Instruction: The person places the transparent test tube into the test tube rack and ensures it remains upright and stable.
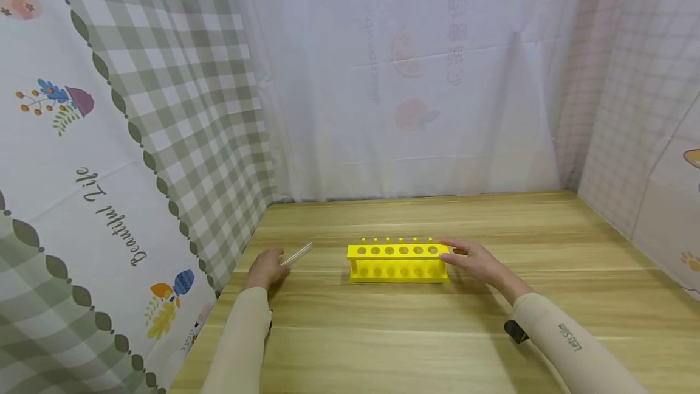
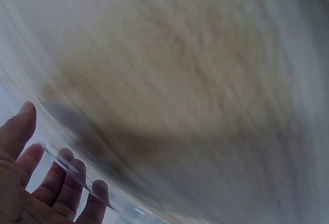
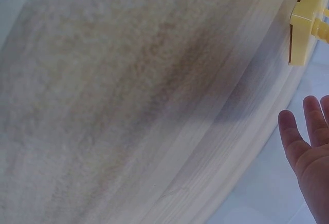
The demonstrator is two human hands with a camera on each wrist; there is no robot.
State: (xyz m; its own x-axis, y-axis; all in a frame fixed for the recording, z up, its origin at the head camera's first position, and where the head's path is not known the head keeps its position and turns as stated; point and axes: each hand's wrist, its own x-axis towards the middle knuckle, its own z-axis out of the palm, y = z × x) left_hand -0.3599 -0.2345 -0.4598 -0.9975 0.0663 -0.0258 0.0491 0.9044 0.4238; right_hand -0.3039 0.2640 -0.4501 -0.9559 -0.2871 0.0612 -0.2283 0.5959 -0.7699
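A yellow test tube rack [image 1: 398, 252] with several round holes and a row of pegs stands upright on the table. My right hand [image 1: 478, 262] is at the rack's right end, its fingertips over the upper corner in the head view. In the right wrist view the fingers [image 3: 293, 134] look extended, below one end of the rack [image 3: 303, 26]. Left of the rack lie thin, clear sticks or tubes [image 1: 298, 253]; their exact kind is too small to tell. Beside their near end is my left hand [image 1: 265, 269]. Its fingers [image 2: 69, 190] are spread and loosely bent in the left wrist view.
The wood-grain table [image 1: 383, 339] spreads around both hands. A checked cloth [image 1: 202, 108] hangs along the left side, a white curtain [image 1: 339, 108] behind the table, and another pale cloth [image 1: 629, 108] on the right.
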